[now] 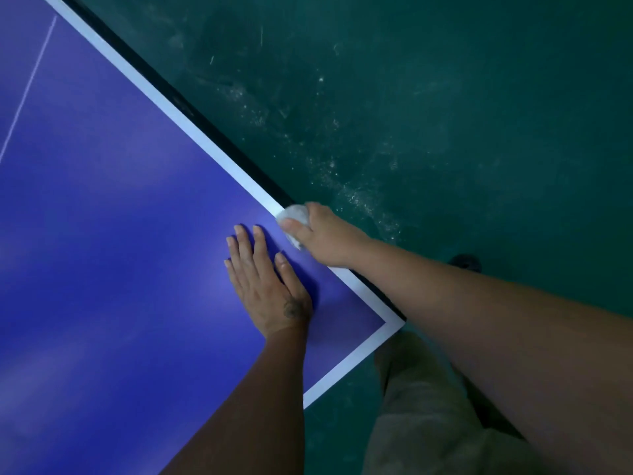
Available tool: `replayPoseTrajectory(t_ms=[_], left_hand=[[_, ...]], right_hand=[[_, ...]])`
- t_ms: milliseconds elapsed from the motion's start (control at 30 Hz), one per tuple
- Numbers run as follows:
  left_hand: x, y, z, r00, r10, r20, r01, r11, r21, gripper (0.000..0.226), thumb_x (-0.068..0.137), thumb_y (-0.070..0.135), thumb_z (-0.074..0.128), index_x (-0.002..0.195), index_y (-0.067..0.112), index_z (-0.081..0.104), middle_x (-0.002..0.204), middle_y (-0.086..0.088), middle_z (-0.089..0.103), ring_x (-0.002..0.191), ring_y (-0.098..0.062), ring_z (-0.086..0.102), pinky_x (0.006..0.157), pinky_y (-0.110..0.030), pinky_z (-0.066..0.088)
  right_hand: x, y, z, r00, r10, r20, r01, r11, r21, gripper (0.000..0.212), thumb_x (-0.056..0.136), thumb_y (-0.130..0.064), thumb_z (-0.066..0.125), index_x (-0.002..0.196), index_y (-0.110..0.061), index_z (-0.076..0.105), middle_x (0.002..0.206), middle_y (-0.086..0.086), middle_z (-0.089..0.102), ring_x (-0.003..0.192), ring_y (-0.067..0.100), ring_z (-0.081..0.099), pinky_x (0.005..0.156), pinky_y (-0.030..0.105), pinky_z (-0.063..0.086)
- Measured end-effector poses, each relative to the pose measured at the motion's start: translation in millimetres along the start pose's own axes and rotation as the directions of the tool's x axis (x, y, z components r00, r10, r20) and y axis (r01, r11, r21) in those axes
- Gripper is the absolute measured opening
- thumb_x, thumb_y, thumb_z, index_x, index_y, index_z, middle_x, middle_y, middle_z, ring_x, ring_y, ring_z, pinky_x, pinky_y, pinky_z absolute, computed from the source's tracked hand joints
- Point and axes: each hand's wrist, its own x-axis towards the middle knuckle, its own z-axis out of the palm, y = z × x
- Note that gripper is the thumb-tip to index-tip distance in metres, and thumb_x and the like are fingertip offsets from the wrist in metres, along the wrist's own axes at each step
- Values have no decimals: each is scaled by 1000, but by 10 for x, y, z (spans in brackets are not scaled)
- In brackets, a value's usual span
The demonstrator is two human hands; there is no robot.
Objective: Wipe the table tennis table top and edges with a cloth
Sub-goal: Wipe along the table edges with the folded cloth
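Head view shows beige trousers nearest. Left hand lies flat and open on the smooth blue table. Right hand grips a crumpled white cloth, pressed on the white edge stripe. Beyond, the green floor looks dusty and scratched.
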Motion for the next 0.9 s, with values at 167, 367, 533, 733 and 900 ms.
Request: replayPoseTrajectory(t_ms=[167,367,533,733,900], left_hand=[[-9,27,-19,1000,8,-17,-9,1000,-13,53,109,16,44,162,6,47,175,-13,32,165,-31,24,133,-58,18],[-8,19,-10,1000,26,-12,-26,1000,-11,53,110,15,45,162,5,46,176,-12,32,166,-32,22,133,-58,19],[-14,-1,-2,1000,23,1,-23,1000,-21,54,109,15,45,163,5,45,176,-13,31,166,-32,21,133,-60,19],[-20,-3,-20,999,33,29,-33,999,-22,56,108,14,46,164,7,43,176,-13,29,167,-32,19,133,-59,19],[-51,-54,15,999,14,30,-13,999,-39,55,111,20,42,165,9,42,178,-10,28,167,-30,18,133,-59,20]], right_hand=[[-240,171,43,999,-2,-45,2,1000,3,66,109,-53,54,151,-4,46,155,19,50,141,33,51,119,41,39],[-963,932,65,984,174,-22,-176,968,-177,91,100,-79,39,171,-25,18,172,3,28,153,18,34,123,29,18],[-457,336,4,1000,12,6,-12,998,-55,24,111,-44,53,104,-23,62,105,4,67,100,22,64,88,23,46],[455,-500,3,998,-20,-57,18,999,-35,50,110,-55,49,123,-6,54,136,17,58,120,29,61,113,45,48],[47,-216,22,997,45,-67,-47,999,-23,76,108,-55,52,170,-18,26,172,11,25,158,24,31,124,32,23]])
